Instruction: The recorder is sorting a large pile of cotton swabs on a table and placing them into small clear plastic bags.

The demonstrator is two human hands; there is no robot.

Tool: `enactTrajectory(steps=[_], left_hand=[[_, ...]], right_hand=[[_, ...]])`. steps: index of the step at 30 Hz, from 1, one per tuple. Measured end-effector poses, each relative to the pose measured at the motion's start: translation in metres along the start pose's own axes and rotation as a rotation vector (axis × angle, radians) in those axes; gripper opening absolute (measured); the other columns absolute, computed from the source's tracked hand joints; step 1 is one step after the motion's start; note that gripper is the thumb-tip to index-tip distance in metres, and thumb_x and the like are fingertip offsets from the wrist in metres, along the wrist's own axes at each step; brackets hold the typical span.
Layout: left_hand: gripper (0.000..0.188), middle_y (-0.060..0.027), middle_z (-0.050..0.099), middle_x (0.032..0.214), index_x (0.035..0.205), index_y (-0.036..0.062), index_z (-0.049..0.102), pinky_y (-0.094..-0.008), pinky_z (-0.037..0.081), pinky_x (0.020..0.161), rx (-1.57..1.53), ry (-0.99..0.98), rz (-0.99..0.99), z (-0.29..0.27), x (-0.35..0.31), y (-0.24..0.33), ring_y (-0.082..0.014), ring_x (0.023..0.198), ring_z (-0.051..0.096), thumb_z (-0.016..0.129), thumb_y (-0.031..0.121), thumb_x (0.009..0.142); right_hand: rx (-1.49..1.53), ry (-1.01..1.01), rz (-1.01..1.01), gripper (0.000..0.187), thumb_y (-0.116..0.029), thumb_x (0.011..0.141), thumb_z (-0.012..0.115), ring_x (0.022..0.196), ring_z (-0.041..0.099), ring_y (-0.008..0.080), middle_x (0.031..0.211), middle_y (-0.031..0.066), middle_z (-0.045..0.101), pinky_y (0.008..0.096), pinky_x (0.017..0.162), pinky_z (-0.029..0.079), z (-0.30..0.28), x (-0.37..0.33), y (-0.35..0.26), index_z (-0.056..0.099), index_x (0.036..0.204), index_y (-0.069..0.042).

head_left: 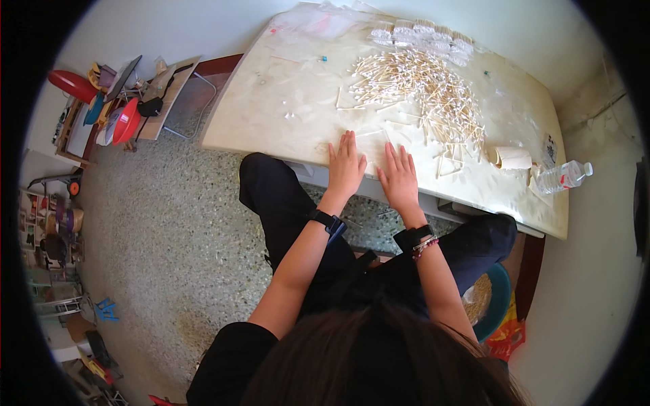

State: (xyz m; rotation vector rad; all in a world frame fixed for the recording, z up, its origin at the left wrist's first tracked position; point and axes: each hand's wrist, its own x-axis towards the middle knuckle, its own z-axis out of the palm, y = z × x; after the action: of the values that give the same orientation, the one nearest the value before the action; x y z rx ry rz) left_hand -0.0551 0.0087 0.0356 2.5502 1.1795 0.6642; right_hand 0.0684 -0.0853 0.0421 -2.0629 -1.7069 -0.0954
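My left hand (346,166) lies flat at the front edge of the pale table (271,115), fingers stretched forward and holding nothing. Beside it, my right hand (400,177) rests the same way, palm down with its fingers slightly spread. Something thin and clear, perhaps plastic film, shows faintly on the tabletop just beyond the fingertips. A large loose heap of cotton swabs (426,84) spreads ahead and to the right of my hands, with a few stray swabs near my right fingers. Several bundles of swabs in clear wrapping (423,35) are lined up behind the heap.
To the right lie a beige roll (512,158) and a clear plastic bottle (563,177). Clear plastic bags (318,20) lie at the back left. Below the table's right side stands a teal tub (500,298) with a bag inside. Red basins (126,122) and a folded board are by the left wall.
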Motion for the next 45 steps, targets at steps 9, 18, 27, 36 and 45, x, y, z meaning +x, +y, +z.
enactTrajectory(steps=[9, 18, 27, 36, 45], left_hand=[[0.057, -0.0189, 0.023, 0.143, 0.135, -0.0013, 0.029, -0.0573, 0.009, 0.105, -0.06, -0.038, 0.04, -0.001, -0.002, -0.008, -0.0331, 0.134, 0.02, 0.046, 0.026, 0.089], [0.062, -0.0184, 0.019, 0.145, 0.137, 0.0023, 0.027, -0.0589, 0.005, 0.104, 0.103, -0.094, -0.031, -0.007, -0.005, -0.004, -0.0383, 0.135, 0.01, 0.047, 0.033, 0.088], [0.054, -0.0232, 0.025, 0.139, 0.132, 0.0091, 0.037, -0.0568, 0.017, 0.102, -0.037, 0.03, 0.049, -0.015, -0.006, 0.011, -0.0422, 0.13, 0.016, 0.056, 0.018, 0.082], [0.013, -0.0117, 0.053, 0.084, 0.086, 0.0032, 0.061, -0.0401, 0.043, 0.071, -0.16, 0.201, 0.222, -0.001, 0.013, 0.067, -0.0295, 0.082, 0.05, 0.06, 0.005, 0.072], [0.016, -0.0122, 0.053, 0.08, 0.068, 0.0051, 0.057, -0.0382, 0.044, 0.065, -0.062, 0.06, 0.084, 0.02, 0.024, 0.079, -0.0284, 0.081, 0.051, 0.065, 0.018, 0.071]], right_hand=[[-0.029, -0.05, 0.006, 0.054, -0.028, 0.09, 0.044, 0.132, 0.022, 0.0319, 0.142, 0.0109, 0.029, 0.0454, 0.108, 0.017, -0.001, -0.018, -0.004, 0.029, 0.136, -0.004], [0.024, -0.103, 0.016, 0.071, -0.014, 0.076, 0.059, 0.134, 0.017, 0.032, 0.144, 0.0114, 0.024, 0.0464, 0.109, 0.012, -0.014, -0.028, -0.01, 0.025, 0.138, -0.007], [0.988, 0.104, 0.44, 0.043, -0.005, 0.083, 0.05, 0.114, 0.05, 0.0252, 0.129, 0.0135, 0.046, 0.0323, 0.093, 0.039, -0.022, -0.035, 0.008, 0.045, 0.126, -0.004], [1.254, 0.262, 0.636, 0.04, -0.004, 0.087, 0.043, 0.107, 0.053, 0.0195, 0.12, 0.0161, 0.051, 0.0283, 0.087, 0.041, -0.021, -0.025, 0.009, 0.04, 0.127, -0.004], [1.476, 0.249, 0.87, 0.04, -0.011, 0.09, 0.041, 0.103, 0.053, 0.0203, 0.118, 0.0123, 0.051, 0.0328, 0.087, 0.043, -0.035, -0.032, 0.01, 0.035, 0.129, -0.005]])
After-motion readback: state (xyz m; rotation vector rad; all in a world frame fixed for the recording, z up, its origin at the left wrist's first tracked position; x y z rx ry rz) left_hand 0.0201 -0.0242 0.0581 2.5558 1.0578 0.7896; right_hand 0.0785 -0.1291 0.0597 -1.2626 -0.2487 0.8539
